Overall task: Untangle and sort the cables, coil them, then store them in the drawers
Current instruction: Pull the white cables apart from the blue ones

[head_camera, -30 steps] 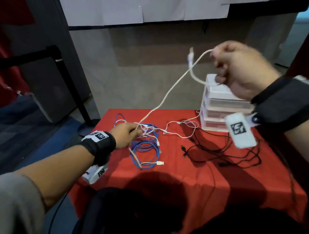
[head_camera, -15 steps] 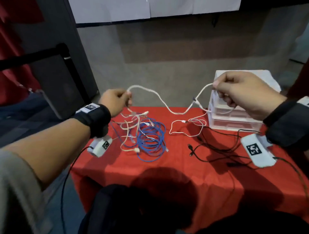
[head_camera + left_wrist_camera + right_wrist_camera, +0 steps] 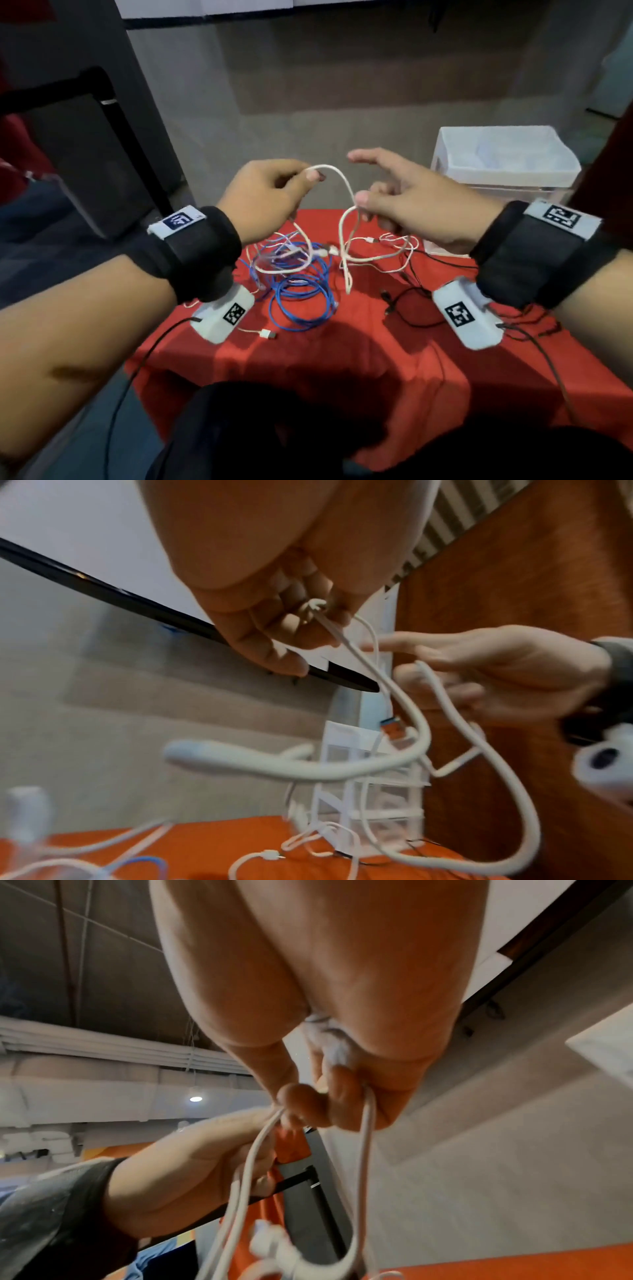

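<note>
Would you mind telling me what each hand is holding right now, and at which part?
Both hold the white cable along its run, not at a plug: the left hand pinches the top of its raised arch, the right hand pinches it lower down.

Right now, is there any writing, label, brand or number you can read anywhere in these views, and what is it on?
No readable words or numbers in any view.
Left wrist strap tag: a blue-and-white mark, too blurred to read.
Right wrist strap tag: a black-and-white square code pattern, no letters.
Left wrist camera and right wrist camera: the same kind of code marker, no text.
Drawer unit: no label visible.
</note>
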Action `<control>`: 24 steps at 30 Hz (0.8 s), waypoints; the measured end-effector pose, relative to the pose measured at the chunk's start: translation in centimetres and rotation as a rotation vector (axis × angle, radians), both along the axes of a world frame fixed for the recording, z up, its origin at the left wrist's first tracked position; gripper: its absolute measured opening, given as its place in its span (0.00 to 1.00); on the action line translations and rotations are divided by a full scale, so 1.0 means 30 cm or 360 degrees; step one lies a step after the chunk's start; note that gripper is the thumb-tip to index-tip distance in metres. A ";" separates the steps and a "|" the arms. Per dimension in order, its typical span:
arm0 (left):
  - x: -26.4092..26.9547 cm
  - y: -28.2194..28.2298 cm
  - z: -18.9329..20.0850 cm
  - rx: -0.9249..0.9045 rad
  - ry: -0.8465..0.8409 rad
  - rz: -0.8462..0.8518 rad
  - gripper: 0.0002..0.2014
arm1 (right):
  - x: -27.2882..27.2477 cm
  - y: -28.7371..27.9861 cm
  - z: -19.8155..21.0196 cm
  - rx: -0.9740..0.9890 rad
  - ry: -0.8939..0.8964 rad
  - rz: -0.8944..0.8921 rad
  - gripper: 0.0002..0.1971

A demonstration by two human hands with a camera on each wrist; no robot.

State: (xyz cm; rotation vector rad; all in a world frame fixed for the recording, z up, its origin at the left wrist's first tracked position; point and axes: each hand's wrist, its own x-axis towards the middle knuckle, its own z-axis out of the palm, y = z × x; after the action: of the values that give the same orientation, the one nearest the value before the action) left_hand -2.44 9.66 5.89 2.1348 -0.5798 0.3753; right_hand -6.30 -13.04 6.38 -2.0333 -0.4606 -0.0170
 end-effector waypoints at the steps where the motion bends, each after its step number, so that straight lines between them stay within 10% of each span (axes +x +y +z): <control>1: -0.007 -0.040 -0.006 -0.0014 0.0006 -0.0071 0.11 | 0.008 0.023 -0.002 -0.0007 0.0019 0.0034 0.20; 10: 0.128 -0.134 -0.098 -0.0420 0.0329 -0.0071 0.16 | 0.236 -0.058 0.038 0.0156 -0.0089 -0.0630 0.12; 17: 0.219 0.058 -0.335 0.1033 0.0542 -0.0186 0.24 | 0.424 -0.136 -0.003 0.0151 -0.0153 -0.0786 0.09; 20: 0.194 0.101 -0.443 0.1561 0.0498 -0.0481 0.22 | 0.456 -0.143 -0.174 -0.0543 0.0074 -0.0549 0.09; 24: 0.176 0.160 -0.509 0.1516 0.0499 -0.0471 0.32 | 0.433 -0.145 -0.383 -0.1479 0.0482 -0.0284 0.26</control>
State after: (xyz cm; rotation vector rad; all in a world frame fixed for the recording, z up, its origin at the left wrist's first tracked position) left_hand 2.84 14.44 -9.39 2.8451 -0.9988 -0.5045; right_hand 6.68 -17.38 -5.12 -2.9130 -0.0756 0.4684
